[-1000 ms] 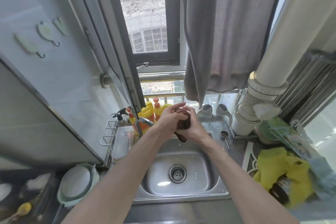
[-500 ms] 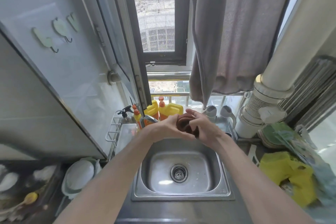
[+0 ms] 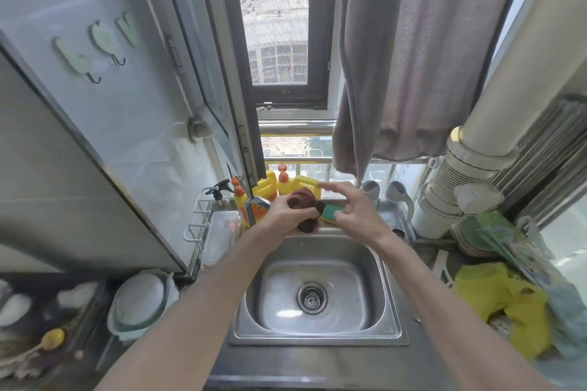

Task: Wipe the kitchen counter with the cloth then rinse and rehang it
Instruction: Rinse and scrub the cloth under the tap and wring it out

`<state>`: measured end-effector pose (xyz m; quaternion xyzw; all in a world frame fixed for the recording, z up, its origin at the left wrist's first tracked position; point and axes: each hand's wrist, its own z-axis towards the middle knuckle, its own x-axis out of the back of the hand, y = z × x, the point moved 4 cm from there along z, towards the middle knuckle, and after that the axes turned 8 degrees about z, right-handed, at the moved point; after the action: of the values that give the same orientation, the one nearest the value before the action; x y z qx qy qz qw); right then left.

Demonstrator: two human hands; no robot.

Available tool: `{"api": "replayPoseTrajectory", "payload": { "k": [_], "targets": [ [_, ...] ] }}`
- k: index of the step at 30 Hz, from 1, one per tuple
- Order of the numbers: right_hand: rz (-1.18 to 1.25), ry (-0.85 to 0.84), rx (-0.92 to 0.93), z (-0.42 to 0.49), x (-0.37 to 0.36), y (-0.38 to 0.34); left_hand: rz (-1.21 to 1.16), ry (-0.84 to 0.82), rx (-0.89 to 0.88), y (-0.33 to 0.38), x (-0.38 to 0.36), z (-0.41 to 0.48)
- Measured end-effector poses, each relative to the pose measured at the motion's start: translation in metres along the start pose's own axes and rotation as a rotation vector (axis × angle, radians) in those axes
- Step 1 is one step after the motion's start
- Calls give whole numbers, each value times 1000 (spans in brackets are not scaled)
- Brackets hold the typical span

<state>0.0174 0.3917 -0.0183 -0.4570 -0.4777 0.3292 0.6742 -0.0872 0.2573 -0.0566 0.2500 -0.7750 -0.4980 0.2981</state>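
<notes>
Steel sink (image 3: pixel 318 338) at 6 o'clock, basin dry-looking, no water visible from tap (image 3: pixel 256 204). Left hand (image 3: pixel 283 216) at centre — fingers curled tight round balled brown cloth (image 3: pixel 301 202), above sink's back rim. Right hand (image 3: pixel 355 212) at 3 o'clock of cloth, fingers spread, holding nothing. Judgement: wring over basin, shake open before hanging.
</notes>
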Motion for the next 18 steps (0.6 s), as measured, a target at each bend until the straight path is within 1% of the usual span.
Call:
{"api": "replayPoseTrajectory", "payload": {
  "k": [1, 3, 5, 6, 7, 9, 10, 11, 14, 18],
  "targets": [
    [-133, -9, 107, -1, -1, -6, 23, -51, -8, 3, -2, -3],
    [-442, -120, 274, -4, -12, -12, 128, -172, -29, 8, -7, -5],
    [-717, -254, 355, -3, -23, -6, 270, -278, 1, 11, -10, -11],
    [-788, -298, 371, -3, -27, -3, 338, -266, 24, 17, -8, -16],
    [-832, -310, 389, -4, -29, -2, 393, -273, 16, 24, -9, -23],
    [-882, -285, 437, -6, -32, -3, 492, -305, -46, 63, -20, -58],
    [-885, -268, 459, -7, -34, -3, 523, -302, -63, 65, -22, -58],
    [-884, -247, 471, -8, -36, -2, 536, -279, -76, 55, -20, -44],
    [-906, -181, 448, -10, -42, 3, 605, -371, -69, 29, -17, -16],
    [-942, -79, 491, -11, -47, -2, 696, -427, -128, 18, -18, -9]
  ]
}}
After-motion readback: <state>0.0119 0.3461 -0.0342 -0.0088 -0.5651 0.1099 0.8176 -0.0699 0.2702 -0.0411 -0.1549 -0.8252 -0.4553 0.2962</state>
